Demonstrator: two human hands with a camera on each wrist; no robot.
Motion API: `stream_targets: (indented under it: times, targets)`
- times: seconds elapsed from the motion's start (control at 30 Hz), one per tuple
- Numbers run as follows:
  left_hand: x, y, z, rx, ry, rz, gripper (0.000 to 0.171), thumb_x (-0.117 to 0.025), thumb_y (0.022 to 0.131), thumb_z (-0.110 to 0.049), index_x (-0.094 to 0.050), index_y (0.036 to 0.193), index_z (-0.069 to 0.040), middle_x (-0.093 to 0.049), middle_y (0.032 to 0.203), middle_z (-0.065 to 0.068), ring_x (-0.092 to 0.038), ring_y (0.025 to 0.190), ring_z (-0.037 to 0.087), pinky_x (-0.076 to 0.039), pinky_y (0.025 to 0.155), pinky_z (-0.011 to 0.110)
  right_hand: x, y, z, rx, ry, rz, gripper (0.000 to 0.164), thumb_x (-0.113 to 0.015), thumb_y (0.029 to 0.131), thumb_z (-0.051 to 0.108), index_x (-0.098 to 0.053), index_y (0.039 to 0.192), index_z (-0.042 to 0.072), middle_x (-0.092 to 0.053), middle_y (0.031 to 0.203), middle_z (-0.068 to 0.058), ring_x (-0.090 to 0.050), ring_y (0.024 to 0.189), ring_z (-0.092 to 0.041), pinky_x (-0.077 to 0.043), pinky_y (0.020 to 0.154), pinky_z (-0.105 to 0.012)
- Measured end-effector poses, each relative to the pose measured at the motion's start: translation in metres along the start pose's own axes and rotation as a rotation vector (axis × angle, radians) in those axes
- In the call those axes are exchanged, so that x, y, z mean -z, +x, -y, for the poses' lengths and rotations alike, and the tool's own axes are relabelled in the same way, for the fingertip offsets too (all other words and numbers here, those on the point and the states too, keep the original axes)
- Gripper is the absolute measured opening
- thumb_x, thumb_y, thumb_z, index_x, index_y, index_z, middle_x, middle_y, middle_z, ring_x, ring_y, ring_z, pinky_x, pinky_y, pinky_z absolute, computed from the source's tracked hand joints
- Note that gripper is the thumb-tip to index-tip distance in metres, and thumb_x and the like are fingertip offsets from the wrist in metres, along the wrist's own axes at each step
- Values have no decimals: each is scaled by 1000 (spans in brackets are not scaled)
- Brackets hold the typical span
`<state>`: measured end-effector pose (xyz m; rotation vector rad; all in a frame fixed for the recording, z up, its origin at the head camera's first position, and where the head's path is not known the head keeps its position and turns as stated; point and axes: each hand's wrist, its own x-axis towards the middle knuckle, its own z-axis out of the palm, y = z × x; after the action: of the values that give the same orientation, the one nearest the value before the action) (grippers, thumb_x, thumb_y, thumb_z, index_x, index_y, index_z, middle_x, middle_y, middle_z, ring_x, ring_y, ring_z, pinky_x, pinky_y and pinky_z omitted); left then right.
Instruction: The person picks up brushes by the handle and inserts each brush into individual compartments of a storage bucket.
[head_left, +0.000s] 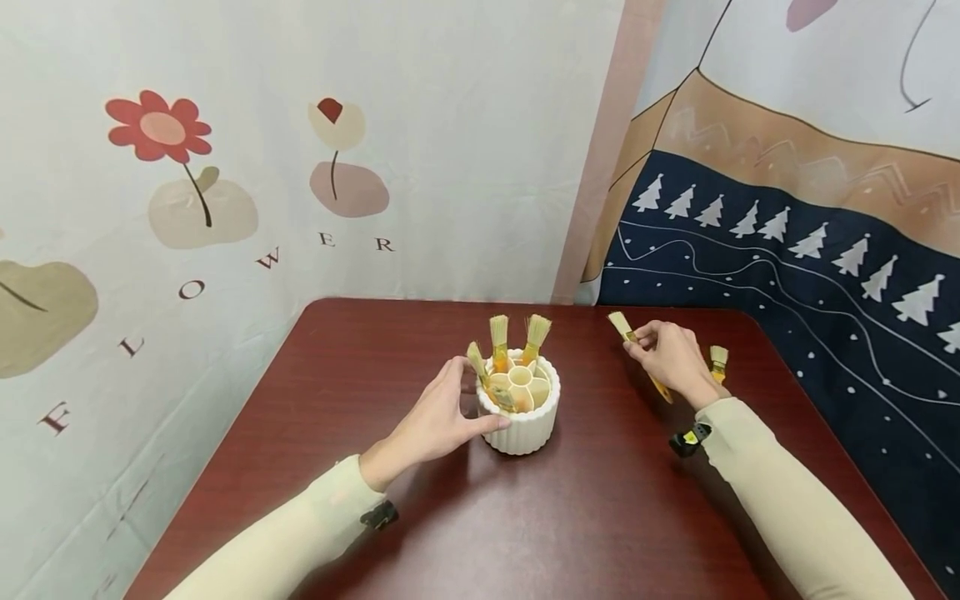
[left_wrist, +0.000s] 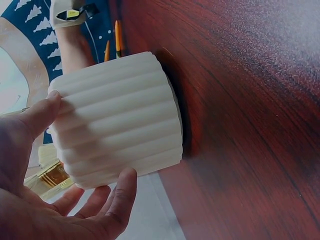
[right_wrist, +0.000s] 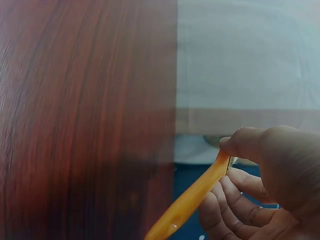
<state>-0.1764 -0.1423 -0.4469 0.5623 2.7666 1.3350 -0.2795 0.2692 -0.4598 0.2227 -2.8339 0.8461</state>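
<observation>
A round white ribbed holder (head_left: 522, 433) with divided compartments stands on the table in the head view. Several flat paintbrushes, including one brush (head_left: 537, 335) at its back right, stand in it with bristles up. My left hand (head_left: 431, 421) grips the holder from its left side. In the left wrist view, the thumb is at the rim and the fingers touch the ribbed wall. Off to the right, my right hand (head_left: 671, 354) pinches a paintbrush (right_wrist: 192, 197) near its metal band, its orange handle slanting down. Another paintbrush (head_left: 718, 358) is partly hidden behind that hand.
The dark red wooden table (head_left: 360, 400) has rounded back corners. A white cloth (head_left: 465, 167) printed with flowers and letters hangs behind it. On the right hangs a navy cloth (head_left: 750, 267) with white trees.
</observation>
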Motion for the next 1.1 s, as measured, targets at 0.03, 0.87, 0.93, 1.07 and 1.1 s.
stream_targets:
  times: [0.03, 0.87, 0.93, 1.07, 1.1]
  targets:
    - [0, 0, 0, 2, 0, 0, 82, -103, 91, -42, -55, 147, -6, -65, 146, 15, -79, 134, 34, -66, 113, 52, 0, 0, 3, 7, 5, -1, 30, -82, 109, 27, -81, 123, 0, -85, 113, -20, -79, 98, -33, -59, 83, -38]
    - [-4, 3, -1, 31, -3, -8, 85, -104, 89, -43, -55, 147, -5, -64, 149, 17, -76, 137, 37, -63, 118, 59, 6, -25, 51, 90, 92, -31, 33, -87, 107, 24, -78, 129, 0, -86, 115, -21, -84, 97, -33, -73, 84, -47]
    - [-4, 3, -1, 32, -5, -5, 85, -104, 89, -43, -55, 146, -5, -64, 148, 17, -76, 137, 37, -63, 117, 58, 6, -27, 55, 102, 94, -44, 32, -88, 107, 24, -79, 128, 1, -86, 113, -20, -84, 95, -32, -73, 83, -43]
    - [-3, 3, -1, 39, -13, -5, 84, -105, 89, -42, -55, 146, -5, -64, 148, 17, -77, 136, 36, -65, 114, 55, 8, -31, 61, 118, 106, -58, 32, -89, 106, 24, -79, 126, 2, -86, 113, -19, -84, 94, -29, -71, 81, -33]
    - [-3, 3, 0, 42, -12, -5, 84, -105, 88, -42, -55, 146, -5, -64, 148, 17, -77, 136, 35, -66, 113, 54, 8, -32, 62, 121, 110, -60, 32, -89, 106, 25, -79, 126, 2, -86, 113, -19, -84, 94, -29, -71, 81, -32]
